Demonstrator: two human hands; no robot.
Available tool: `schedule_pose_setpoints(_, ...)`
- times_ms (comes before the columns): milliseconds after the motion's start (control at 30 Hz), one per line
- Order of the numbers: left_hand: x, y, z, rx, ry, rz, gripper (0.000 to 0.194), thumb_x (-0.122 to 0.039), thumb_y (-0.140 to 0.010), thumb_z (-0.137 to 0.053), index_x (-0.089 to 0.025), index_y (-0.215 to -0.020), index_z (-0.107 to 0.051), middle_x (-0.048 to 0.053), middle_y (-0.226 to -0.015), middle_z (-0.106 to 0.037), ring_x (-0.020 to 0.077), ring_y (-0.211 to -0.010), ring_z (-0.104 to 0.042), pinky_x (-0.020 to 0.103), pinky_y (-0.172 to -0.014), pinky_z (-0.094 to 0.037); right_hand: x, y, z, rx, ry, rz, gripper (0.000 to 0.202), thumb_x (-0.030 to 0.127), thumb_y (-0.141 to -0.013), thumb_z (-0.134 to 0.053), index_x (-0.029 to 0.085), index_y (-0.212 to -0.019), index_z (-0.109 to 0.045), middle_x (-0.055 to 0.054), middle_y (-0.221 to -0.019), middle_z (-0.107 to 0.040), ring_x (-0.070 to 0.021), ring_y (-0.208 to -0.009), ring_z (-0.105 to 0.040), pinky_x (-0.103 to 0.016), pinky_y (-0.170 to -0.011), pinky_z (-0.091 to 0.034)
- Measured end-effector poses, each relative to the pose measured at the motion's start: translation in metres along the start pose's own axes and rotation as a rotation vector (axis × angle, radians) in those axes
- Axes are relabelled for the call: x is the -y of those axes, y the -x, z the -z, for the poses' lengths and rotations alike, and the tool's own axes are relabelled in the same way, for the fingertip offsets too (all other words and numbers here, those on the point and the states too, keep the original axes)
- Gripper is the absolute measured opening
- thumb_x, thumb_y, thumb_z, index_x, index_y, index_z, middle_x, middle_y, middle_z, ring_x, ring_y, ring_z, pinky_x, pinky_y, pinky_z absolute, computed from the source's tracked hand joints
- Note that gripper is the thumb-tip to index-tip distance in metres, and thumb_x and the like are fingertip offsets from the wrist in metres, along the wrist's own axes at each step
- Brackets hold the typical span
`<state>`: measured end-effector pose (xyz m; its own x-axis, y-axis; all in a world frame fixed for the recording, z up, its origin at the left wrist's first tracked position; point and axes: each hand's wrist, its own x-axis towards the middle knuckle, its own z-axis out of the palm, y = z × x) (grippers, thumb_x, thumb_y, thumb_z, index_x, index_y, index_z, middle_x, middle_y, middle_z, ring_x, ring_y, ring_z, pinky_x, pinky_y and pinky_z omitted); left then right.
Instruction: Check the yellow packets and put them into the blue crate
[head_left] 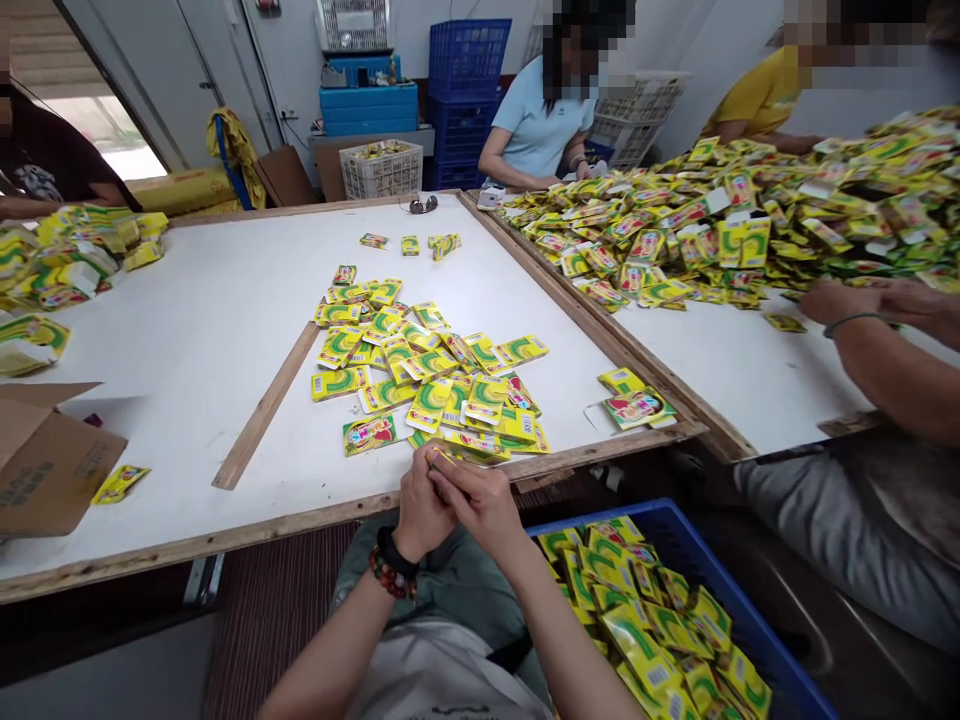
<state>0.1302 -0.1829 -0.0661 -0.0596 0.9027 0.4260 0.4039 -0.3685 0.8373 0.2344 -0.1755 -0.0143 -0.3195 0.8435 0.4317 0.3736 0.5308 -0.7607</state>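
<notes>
My left hand (423, 505) and my right hand (478, 497) meet at the table's front edge, fingers closed together. Between their fingertips is a small yellow carton (442, 456), mostly hidden by the fingers. Just beyond them lies a loose heap of flat yellow-green cartons (430, 403), several showing a green swirl and a barcode. A carton with a colourful printed face (369, 434) lies at the near left of the heap. Two more cartons (637, 408) rest by the table's right corner. Dark bands and beads circle my left wrist.
A blue crate (667, 512) full of cartons stands at my right. A wooden strip (270, 405) lies on the white table (187, 340). At the left is a cardboard box (60, 470). Co-workers sit around a large carton pile (712, 230) on the right table.
</notes>
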Motion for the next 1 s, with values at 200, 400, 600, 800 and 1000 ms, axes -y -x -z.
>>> schedule_pose_setpoints(200,0.004,-0.03,0.053,0.382,-0.255,-0.209,0.069,-0.037,-0.072,-0.07,-0.022,-0.132,-0.04,0.012,-0.131,-0.048,0.0301,-0.122,-0.044,0.049,-0.103,-0.039,0.004,0.042,0.039,-0.062,0.199,-0.112,0.033,0.035,-0.093,-0.048,0.025,-0.118,-0.068,-0.008,-0.1,-0.075,-0.0235,-0.08,-0.074,-0.032,-0.069,-0.059)
schedule_pose_setpoints(400,0.038,-0.076,0.099,0.425,-0.812,0.088,0.047,-0.025,-0.073,-0.069,-0.015,-0.116,-0.051,0.016,-0.111,-0.059,0.0363,-0.111,-0.05,0.053,-0.09,-0.042,0.003,0.07,0.099,-0.142,0.478,-0.466,0.04,0.053,-0.076,-0.066,0.025,-0.102,-0.076,-0.011,-0.098,-0.075,-0.0326,-0.078,-0.073,-0.04,-0.067,-0.057)
schedule_pose_setpoints(600,0.015,-0.053,0.088,0.221,-0.426,0.129,0.053,-0.034,-0.073,-0.067,-0.015,-0.114,-0.041,0.009,-0.099,-0.062,0.024,-0.086,-0.063,0.037,-0.076,-0.051,0.009,0.024,0.015,-0.15,-0.34,-0.446,0.038,0.05,-0.083,-0.06,0.022,-0.104,-0.074,-0.006,-0.099,-0.076,-0.0271,-0.094,-0.07,-0.04,-0.083,-0.055)
schedule_pose_setpoints(800,0.01,0.004,0.042,-0.036,-0.151,-0.169,0.064,-0.029,-0.073,-0.064,-0.022,-0.13,-0.036,0.008,-0.117,-0.06,0.0216,-0.1,-0.064,0.034,-0.082,-0.053,0.013,-0.004,-0.037,-0.186,-0.64,-0.424,0.043,0.053,-0.085,-0.055,0.016,-0.092,-0.075,-0.004,-0.084,-0.075,-0.0223,-0.078,-0.069,-0.033,-0.073,-0.056)
schedule_pose_setpoints(1000,0.017,0.008,0.023,-0.079,-0.124,-0.156,0.06,-0.027,-0.075,-0.063,-0.019,-0.127,-0.033,0.01,-0.108,-0.062,0.021,-0.092,-0.066,0.034,-0.076,-0.054,0.011,0.005,-0.021,-0.154,-0.424,-0.252,0.031,0.037,-0.082,-0.064,0.026,-0.11,-0.072,-0.005,-0.115,-0.071,-0.0269,-0.11,-0.064,-0.042,-0.099,-0.048)
